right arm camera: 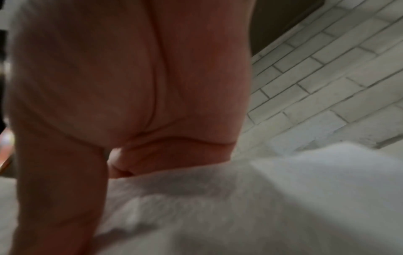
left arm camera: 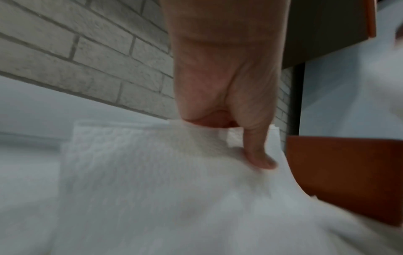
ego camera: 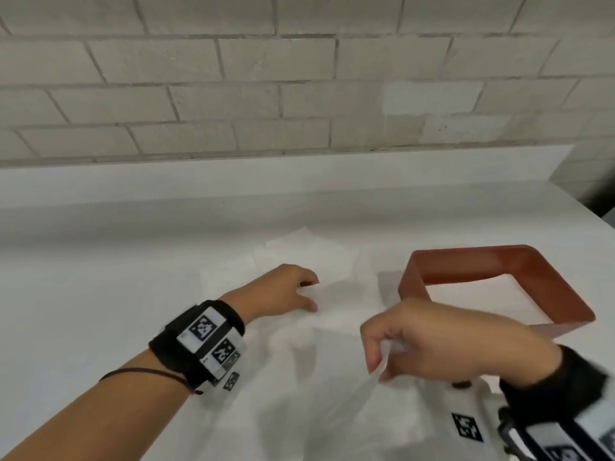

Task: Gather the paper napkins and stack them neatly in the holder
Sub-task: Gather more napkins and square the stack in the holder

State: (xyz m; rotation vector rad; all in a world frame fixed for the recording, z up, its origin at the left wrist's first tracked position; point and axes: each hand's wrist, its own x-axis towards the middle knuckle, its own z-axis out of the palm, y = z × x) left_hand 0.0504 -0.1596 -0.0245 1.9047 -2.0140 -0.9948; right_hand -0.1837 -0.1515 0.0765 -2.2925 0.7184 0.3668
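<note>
A white napkin (ego camera: 336, 367) is lifted off the table and sags between my two hands. My left hand (ego camera: 314, 294) pinches its far edge, the thumb (left arm camera: 259, 155) on top and the fingers tucked under the sheet (left arm camera: 152, 172). My right hand (ego camera: 377, 374) pinches its near right corner between thumb and fingertips; the right wrist view shows the palm over the napkin (right arm camera: 240, 198). More white napkins (ego camera: 299, 251) lie flat and overlapping just beyond the left hand. The red-brown holder (ego camera: 499, 261) stands to the right, behind my right hand.
The white table (ego camera: 100, 294) runs back to a low white ledge under a grey brick wall (ego camera: 266, 78). Black-and-white marker squares (ego camera: 466, 427) lie on the table near my right wrist. The table's right edge (ego camera: 585, 214) falls away beyond the holder.
</note>
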